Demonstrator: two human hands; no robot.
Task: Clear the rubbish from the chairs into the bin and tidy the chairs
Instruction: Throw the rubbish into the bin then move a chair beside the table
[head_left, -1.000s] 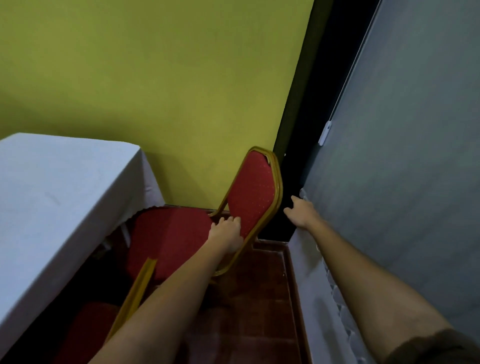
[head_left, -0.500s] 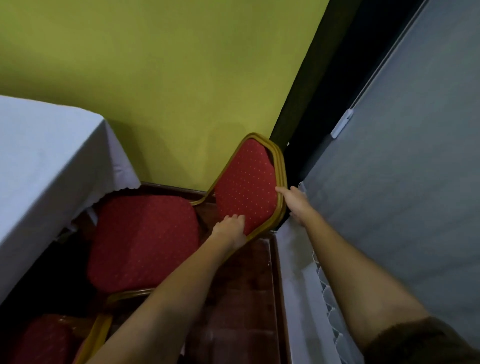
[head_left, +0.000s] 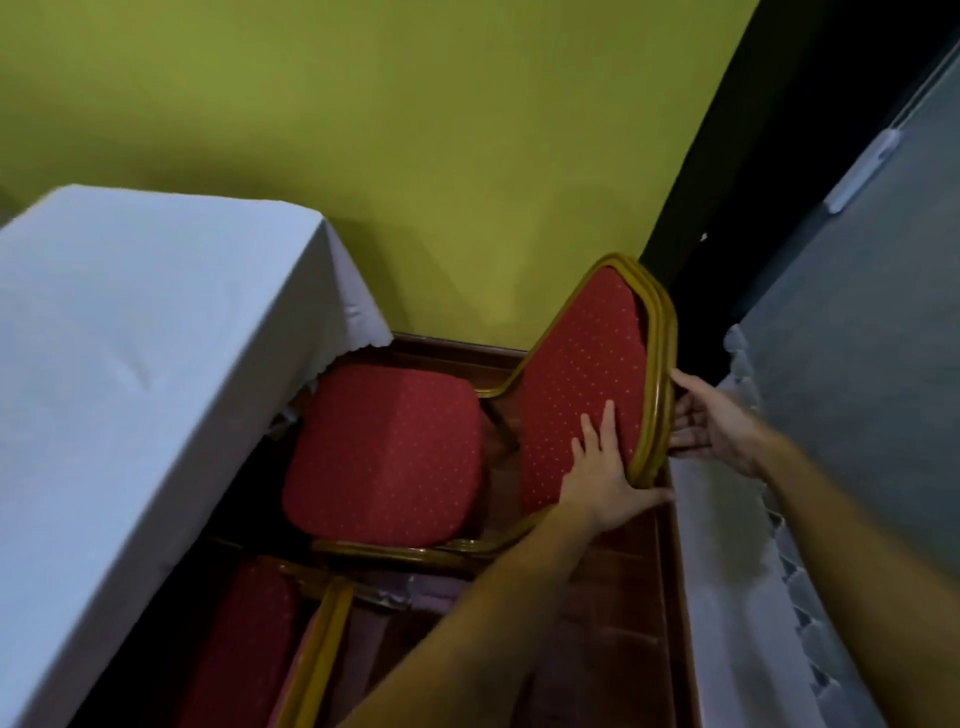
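Closest to you at the bottom left there's a second chair (head_left: 244, 644), just its red seat and a bit of gold frame poking into view, tucked against the table. Right of that, bare reddish wooden floor (head_left: 618, 597) runs up the middle under your forearms.

Your left hand (head_left: 602, 478) is flat on the red padded front of the chair (head_left: 384, 452) back, fingers spread up over the fabric and thumb hooked round the gold edge low down, so it's gripping the backrest rather than clenched. Your right hand (head_left: 711, 421) is on the other side of that same gold frame, fingers loosely curled against the rear edge; can't tell how firmly it's holding, the frame hides the fingertips.

The chair itself sits between the two tables, seat half under the left table (head_left: 130, 353) with its white cloth. Its back is tilted and turned towards the right table (head_left: 727, 545), also under a white cloth.

Beyond all that is the yellow-green wall (head_left: 389, 130), with a dark gap (head_left: 737, 171) in the far right corner.
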